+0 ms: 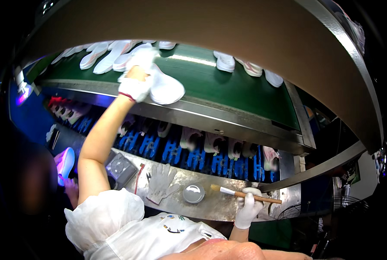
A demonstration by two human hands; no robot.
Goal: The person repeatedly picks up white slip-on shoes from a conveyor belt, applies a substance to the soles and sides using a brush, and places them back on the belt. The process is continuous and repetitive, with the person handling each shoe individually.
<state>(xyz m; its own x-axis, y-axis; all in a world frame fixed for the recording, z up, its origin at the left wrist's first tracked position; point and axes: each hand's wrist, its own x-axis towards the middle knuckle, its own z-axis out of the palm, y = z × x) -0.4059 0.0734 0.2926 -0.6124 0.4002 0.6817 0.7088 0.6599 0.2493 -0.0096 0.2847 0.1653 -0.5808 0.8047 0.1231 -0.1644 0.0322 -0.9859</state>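
Observation:
My left hand (138, 71), in a white glove, reaches over the green conveyor belt. Its fingers are blurred, and a white shoe sole (167, 89) sits against it, angled across the belt's metal edge. My right hand (249, 208), also gloved, is closed round the wooden handle of a brush (232, 192) above the metal bench. The brush's pale bristles point left. Just left of them stands a small round grey dish (194, 193). A loose grey-white glove (162, 183) lies beyond it, beside a thin red-handled tool (139, 178).
More soles (96, 55) line the belt (193, 80). A lower rack of blue holders (172, 152) carries shoe uppers (191, 138). A broad panel (180, 21) overhangs the belt. At left, a co-worker's hand (71, 188) is near a lit shoe (66, 164). A grey box (120, 169) rests on the bench.

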